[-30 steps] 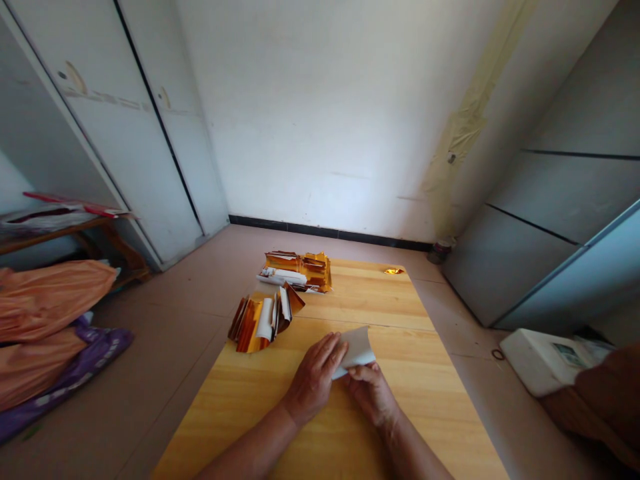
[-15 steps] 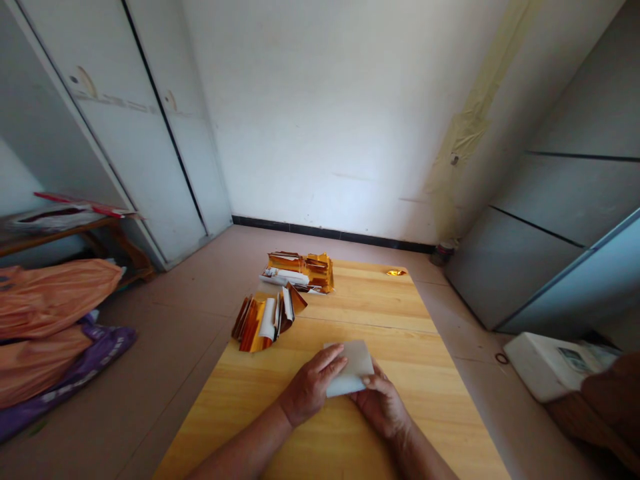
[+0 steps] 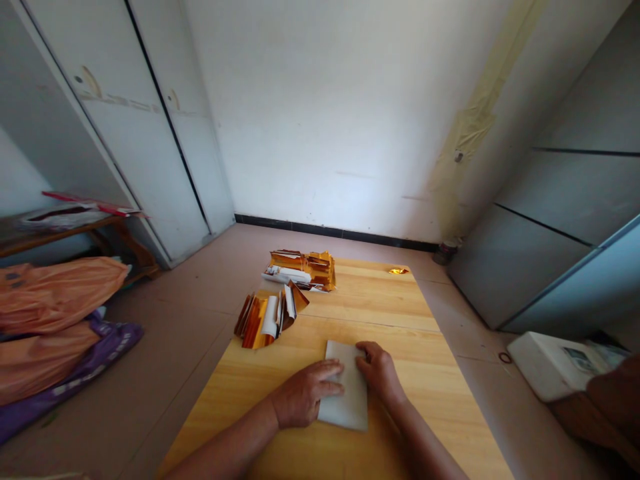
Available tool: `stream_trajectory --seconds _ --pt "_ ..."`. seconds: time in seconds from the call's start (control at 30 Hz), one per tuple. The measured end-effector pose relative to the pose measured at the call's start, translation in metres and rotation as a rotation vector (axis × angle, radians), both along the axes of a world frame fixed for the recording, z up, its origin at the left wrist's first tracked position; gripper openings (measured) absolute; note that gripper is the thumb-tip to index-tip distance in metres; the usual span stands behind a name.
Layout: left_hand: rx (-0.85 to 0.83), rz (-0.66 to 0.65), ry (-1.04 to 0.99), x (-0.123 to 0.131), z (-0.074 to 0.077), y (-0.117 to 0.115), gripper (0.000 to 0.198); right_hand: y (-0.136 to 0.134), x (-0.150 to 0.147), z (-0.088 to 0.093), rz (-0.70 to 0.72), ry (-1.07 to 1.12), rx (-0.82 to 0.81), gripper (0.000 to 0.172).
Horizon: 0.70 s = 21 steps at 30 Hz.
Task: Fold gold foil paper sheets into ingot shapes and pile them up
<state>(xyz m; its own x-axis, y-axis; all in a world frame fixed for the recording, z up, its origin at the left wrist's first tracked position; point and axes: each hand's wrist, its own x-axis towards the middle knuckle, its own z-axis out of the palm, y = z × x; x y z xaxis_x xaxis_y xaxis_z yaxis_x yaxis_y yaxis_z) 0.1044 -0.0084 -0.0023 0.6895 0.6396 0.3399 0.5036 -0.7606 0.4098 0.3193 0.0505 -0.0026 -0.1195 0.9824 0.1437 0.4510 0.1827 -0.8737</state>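
A pale grey-white rectangle of paper (image 3: 351, 393) lies on the wooden table in front of me; whether it is one sheet or a stack I cannot tell. My left hand (image 3: 310, 392) rests across its left side, fingers stretched out and flat on top. At its upper right edge is my right hand (image 3: 379, 368), with bent fingers gripping near the corner. Beyond my hands, to the left, stands a bundle of folded gold and white paper (image 3: 269, 317). A second gold paper bundle (image 3: 303, 270) lies behind it at the far edge.
A small gold scrap (image 3: 399, 271) sits at the far right corner of the wooden table (image 3: 400, 313). Orange and purple bags (image 3: 55, 300) are on the left. A white box (image 3: 547, 363) stands right of the table, near a grey cabinet (image 3: 545, 247).
The paper was held tilted between both hands; now it lies lengthwise on the table. My right hand has moved up to its far right edge. My left hand has flattened on it.
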Motion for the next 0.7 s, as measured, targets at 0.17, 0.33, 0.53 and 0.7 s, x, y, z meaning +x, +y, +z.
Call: stream_trajectory --seconds 0.17,0.33,0.53,0.7 --pt "-0.097 0.006 0.049 0.001 0.011 -0.002 0.036 -0.013 -0.004 0.011 0.059 -0.436 0.060 0.022" --pt "-0.185 0.189 -0.052 0.017 0.016 0.004 0.022 -0.019 0.007 0.019 0.200 -0.170 0.144 0.022" --pt "-0.256 0.460 -0.185 0.035 0.004 0.018 0.019 -0.025 0.020 0.016 0.352 0.386 -0.255 0.043" --pt "-0.305 0.568 -0.255 0.036 -0.001 0.018 0.012 -0.020 0.015 0.003 0.221 0.157 -0.172 0.027"
